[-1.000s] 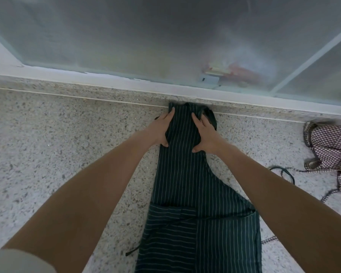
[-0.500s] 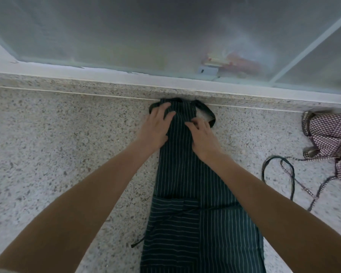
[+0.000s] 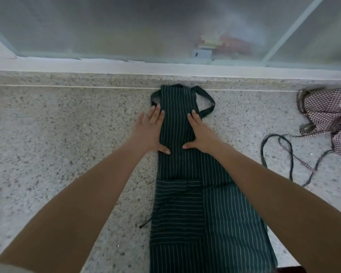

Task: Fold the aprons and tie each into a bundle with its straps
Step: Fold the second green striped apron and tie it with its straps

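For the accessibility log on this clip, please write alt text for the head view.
Two flat hands, the left hand and right hand, press the narrow upper part of a dark green striped apron folded lengthwise on a speckled stone counter. A checked apron lies crumpled at the far right, straps trailing.

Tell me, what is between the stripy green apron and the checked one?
In the head view, bare speckled counter, then the loose dark straps trailing on it, lie between the striped apron and the checked apron.
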The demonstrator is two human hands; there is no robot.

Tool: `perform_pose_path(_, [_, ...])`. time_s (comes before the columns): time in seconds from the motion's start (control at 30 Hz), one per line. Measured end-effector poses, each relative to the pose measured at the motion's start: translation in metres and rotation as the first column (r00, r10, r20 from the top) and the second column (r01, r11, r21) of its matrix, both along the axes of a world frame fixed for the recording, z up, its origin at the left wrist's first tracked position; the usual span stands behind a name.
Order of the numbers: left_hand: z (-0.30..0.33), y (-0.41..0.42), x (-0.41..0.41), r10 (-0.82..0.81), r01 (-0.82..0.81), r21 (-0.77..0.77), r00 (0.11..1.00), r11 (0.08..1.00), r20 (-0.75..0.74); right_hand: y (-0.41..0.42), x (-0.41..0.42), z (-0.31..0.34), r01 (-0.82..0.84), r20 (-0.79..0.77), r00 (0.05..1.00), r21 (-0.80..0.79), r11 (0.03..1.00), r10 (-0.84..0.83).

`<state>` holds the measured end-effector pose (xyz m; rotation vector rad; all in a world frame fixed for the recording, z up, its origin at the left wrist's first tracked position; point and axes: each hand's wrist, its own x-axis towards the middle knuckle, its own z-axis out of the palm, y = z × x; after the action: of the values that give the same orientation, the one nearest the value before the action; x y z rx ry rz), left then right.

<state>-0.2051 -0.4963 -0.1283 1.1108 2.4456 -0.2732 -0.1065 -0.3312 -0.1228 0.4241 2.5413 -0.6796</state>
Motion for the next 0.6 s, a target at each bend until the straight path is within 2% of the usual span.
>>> perform_pose_path(0.1, [0.007,-0.005,0.029,-0.057,0.063,0.170,0.998,0.983,-0.039,-0.017,0.031,0.002,0.026,-0.163,0.987,0.069,0.997,-0.014])
perform_pose_path(0.17, [0.011,-0.007,0.054,-0.076,0.077,0.230,0.997,0.970,-0.012,-0.025,0.061,0.004,0.037,-0.212,0.977,0.064,0.997,-0.022])
perform_pose_path(0.3, [0.009,-0.011,0.100,-0.068,0.055,0.316,0.997,0.947,0.028,-0.032,0.118,0.008,0.080,-0.170,0.983,0.034,0.996,-0.073])
perform_pose_path(0.4, [0.007,-0.022,0.135,0.019,-0.047,0.398,0.997,0.916,0.073,-0.041,0.163,0.008,0.081,-0.124,0.989,0.033,0.996,-0.077])
perform_pose_path(0.6, [0.000,-0.073,0.226,0.027,-0.025,0.441,1.000,0.897,0.002,-0.071,0.263,0.005,0.161,-0.223,0.965,0.098,0.982,-0.136])
